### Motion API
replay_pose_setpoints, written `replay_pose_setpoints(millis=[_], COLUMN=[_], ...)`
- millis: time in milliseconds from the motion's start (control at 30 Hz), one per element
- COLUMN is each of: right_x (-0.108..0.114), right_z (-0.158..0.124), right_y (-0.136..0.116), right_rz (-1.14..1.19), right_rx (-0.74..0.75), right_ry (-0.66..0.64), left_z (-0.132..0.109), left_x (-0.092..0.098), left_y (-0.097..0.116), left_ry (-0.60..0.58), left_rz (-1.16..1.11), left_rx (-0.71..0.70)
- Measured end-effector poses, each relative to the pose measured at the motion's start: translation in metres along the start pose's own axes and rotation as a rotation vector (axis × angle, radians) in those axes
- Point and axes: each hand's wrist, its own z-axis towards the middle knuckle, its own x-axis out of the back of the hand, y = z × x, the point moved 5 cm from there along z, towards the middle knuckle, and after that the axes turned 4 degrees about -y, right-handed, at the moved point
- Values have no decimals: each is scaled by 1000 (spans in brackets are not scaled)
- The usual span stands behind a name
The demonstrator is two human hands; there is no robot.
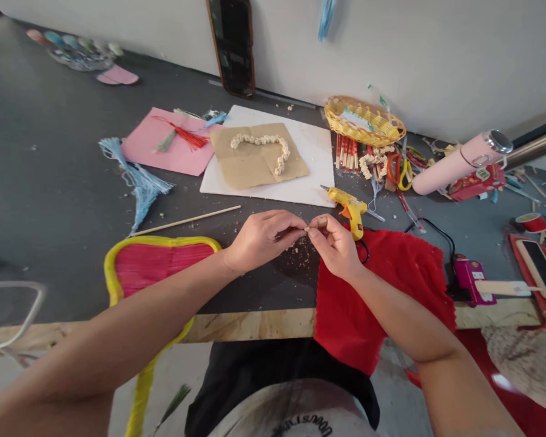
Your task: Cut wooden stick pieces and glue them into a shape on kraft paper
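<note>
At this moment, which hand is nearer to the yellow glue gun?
Right. The right hand is close to the yellow glue gun, just below and left of it in view; the left hand is farther left.

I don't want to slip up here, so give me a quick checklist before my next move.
1. Small pale piece secured: ok, at the fingertips of the left hand and right hand.
2. Knobbly pale strip out of the way: ok, on the brown paper beyond your hands.
3. Glue gun nearby: ok, just past your right hand.
4. Glue gun hot: cannot tell.
5. Crumbs cleared: not ok, scattered below your hands.
6. Red cloth fully on the table: not ok, it hangs over the wooden edge.
</note>
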Motion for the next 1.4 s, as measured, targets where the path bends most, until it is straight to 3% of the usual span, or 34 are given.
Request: replay_pose_setpoints(millis=[667, 833, 967, 1100, 1400], right_x=[-1, 1, -10, -19, -21], right_z=[2, 2, 0, -1, 1], right_y=[3, -2, -6, 0, 2], right_rz=[82, -126, -432, -653, -738], right_rx=[-43, 25, 157, 232, 251], right_ry=[-30, -29, -163, -258, -301], left_z=[1, 1, 1, 2, 2], left_x=[2, 9, 14, 12, 10], left_y=[2, -4, -10, -9, -7], left_ry=[2, 22, 58, 44, 35], left_rz=[-20, -30, -34, -38, -56], left_rx=[-5, 108, 222, 210, 200])
